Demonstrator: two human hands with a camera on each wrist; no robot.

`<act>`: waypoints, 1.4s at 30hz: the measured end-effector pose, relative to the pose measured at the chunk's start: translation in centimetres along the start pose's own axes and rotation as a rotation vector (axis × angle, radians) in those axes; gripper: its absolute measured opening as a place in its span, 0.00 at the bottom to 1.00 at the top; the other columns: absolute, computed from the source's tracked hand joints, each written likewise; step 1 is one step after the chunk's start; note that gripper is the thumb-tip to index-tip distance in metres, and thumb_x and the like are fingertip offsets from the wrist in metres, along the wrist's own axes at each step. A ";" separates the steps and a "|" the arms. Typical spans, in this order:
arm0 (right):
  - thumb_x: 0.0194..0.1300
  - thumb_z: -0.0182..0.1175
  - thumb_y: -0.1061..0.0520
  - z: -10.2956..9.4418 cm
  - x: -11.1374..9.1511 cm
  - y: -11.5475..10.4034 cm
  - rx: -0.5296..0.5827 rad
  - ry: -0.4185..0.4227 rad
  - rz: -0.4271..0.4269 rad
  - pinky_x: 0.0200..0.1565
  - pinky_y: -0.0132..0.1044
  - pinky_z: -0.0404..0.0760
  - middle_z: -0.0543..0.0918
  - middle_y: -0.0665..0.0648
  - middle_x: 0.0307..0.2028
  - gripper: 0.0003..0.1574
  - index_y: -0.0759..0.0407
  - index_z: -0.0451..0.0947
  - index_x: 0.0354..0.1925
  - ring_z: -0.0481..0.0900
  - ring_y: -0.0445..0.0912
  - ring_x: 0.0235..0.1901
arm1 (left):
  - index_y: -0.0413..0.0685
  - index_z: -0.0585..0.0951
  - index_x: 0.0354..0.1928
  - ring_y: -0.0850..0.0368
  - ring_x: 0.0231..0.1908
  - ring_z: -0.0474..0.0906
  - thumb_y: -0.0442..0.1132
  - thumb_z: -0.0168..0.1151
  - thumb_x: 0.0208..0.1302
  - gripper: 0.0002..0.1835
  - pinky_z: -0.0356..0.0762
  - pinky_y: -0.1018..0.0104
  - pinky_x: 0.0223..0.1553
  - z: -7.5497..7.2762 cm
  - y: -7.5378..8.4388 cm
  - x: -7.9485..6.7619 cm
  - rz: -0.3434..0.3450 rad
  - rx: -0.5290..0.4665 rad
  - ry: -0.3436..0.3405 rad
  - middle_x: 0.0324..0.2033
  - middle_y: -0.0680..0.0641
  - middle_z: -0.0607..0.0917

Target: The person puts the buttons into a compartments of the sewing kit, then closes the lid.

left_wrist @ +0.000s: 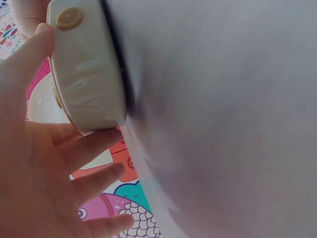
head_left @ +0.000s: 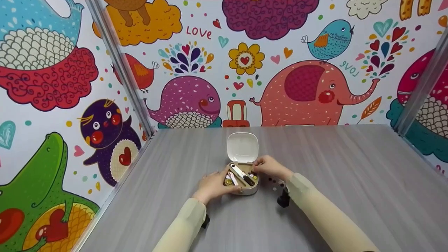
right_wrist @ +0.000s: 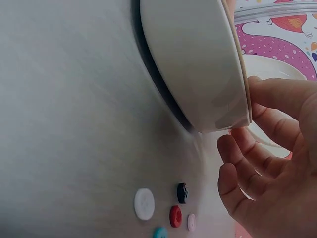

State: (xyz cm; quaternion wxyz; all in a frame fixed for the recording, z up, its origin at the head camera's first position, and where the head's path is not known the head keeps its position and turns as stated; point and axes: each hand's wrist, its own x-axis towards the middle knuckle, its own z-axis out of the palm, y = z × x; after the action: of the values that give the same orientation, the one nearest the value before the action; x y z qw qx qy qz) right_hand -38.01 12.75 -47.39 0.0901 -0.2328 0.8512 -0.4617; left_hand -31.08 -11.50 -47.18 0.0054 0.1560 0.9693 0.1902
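the white box (head_left: 249, 191) stood on the grey table (head_left: 168, 157) with its lid (head_left: 242, 147) raised, and inside it a white and black tool (head_left: 240, 173) lay slantwise. the left hand (head_left: 212, 185) was spread around the near left corner of the box, with its thumb on the front rim and its other fingers apart from one another. the right hand (head_left: 273, 167) had its thumb at the right rim, but i could not tell if it pinched something there, and beside this hand some loose buttons (right_wrist: 176, 216) lay on the table.
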 end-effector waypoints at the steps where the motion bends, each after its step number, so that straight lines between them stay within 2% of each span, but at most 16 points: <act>1: 0.58 0.62 0.63 0.0 0.0 0.0 0.001 0.002 0.001 0.23 0.28 0.65 0.77 0.46 0.22 0.07 0.69 0.83 0.31 0.67 0.37 0.21 | 0.51 0.61 0.74 0.39 0.61 0.70 0.73 0.59 0.53 0.52 0.63 0.39 0.59 0.0 0.0 0.0 0.000 -0.001 0.000 0.60 0.41 0.77; 15: 0.57 0.62 0.64 0.2 -0.1 0.0 0.019 0.012 0.025 0.22 0.28 0.66 0.79 0.48 0.22 0.06 0.67 0.84 0.31 0.68 0.37 0.19 | 0.50 0.60 0.74 0.39 0.63 0.68 0.73 0.60 0.52 0.53 0.60 0.38 0.61 0.0 0.0 -0.1 0.000 -0.023 -0.003 0.61 0.42 0.77; 23: 0.55 0.64 0.63 0.4 0.0 0.1 -0.019 0.052 -0.019 0.22 0.29 0.64 0.75 0.45 0.20 0.05 0.67 0.82 0.28 0.66 0.37 0.18 | 0.53 0.61 0.74 0.40 0.58 0.72 0.74 0.59 0.52 0.52 0.64 0.37 0.57 0.1 -0.1 0.1 -0.002 0.011 -0.001 0.58 0.42 0.79; 33: 0.55 0.64 0.62 0.4 0.1 0.2 -0.054 0.061 -0.016 0.22 0.29 0.65 0.76 0.45 0.20 0.06 0.66 0.84 0.29 0.67 0.37 0.19 | 0.53 0.61 0.74 0.39 0.60 0.71 0.72 0.60 0.52 0.52 0.62 0.37 0.58 -0.1 0.1 0.0 -0.011 -0.007 0.002 0.59 0.41 0.78; 42: 0.57 0.63 0.63 0.0 -0.3 0.3 0.042 0.036 0.008 0.23 0.30 0.69 0.80 0.49 0.24 0.06 0.67 0.84 0.31 0.70 0.39 0.21 | 0.52 0.60 0.74 0.38 0.58 0.72 0.72 0.60 0.52 0.52 0.64 0.38 0.58 0.1 -0.1 0.2 -0.004 -0.007 0.003 0.59 0.39 0.78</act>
State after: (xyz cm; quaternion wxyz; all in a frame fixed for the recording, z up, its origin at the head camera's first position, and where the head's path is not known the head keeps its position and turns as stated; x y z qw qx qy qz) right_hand -37.86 13.01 -47.64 0.0814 -0.2192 0.8437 -0.4832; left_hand -31.25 -11.48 -47.25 0.0049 0.1540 0.9689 0.1938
